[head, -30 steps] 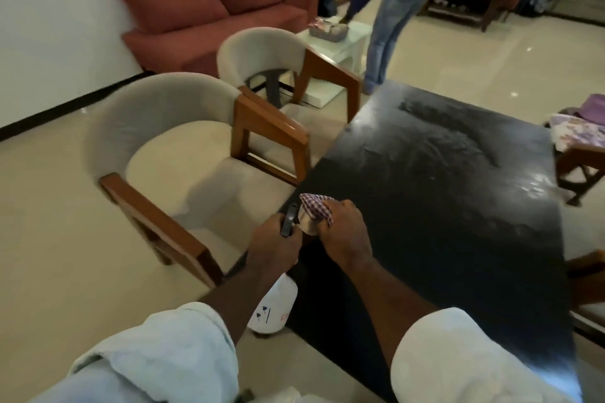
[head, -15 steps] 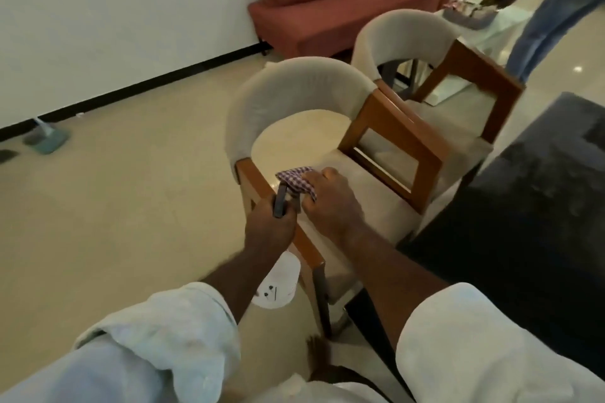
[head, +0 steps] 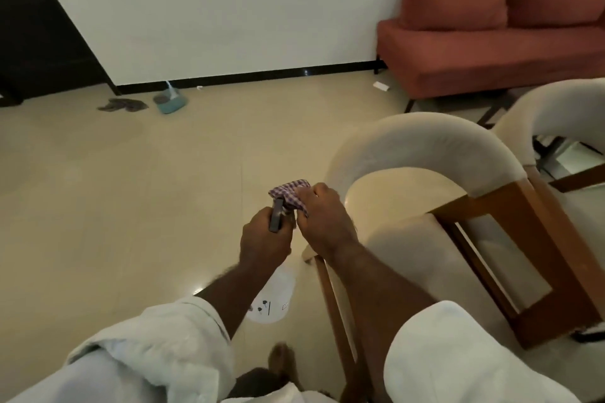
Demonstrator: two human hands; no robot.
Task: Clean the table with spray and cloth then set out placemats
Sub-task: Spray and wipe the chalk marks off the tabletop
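Note:
My left hand [head: 263,240] grips the dark trigger head of a white spray bottle [head: 272,299], whose body hangs below my wrist over the floor. My right hand [head: 322,217] is closed on a checked purple-and-white cloth [head: 289,191], bunched against the bottle's nozzle. Both hands are held together in front of me, just left of a chair. The black table and the placemats are out of view.
A cream upholstered chair with a wooden frame [head: 435,206] stands at my right, a second one [head: 563,114] behind it. A red sofa [head: 491,26] lines the white wall. A teal dustpan [head: 170,101] and a grey rag [head: 122,105] lie by the skirting. My bare foot [head: 281,363] shows below.
My view has swung left, away from the black table toward the wall and floor. Both hands keep the same hold on the bottle and the cloth.

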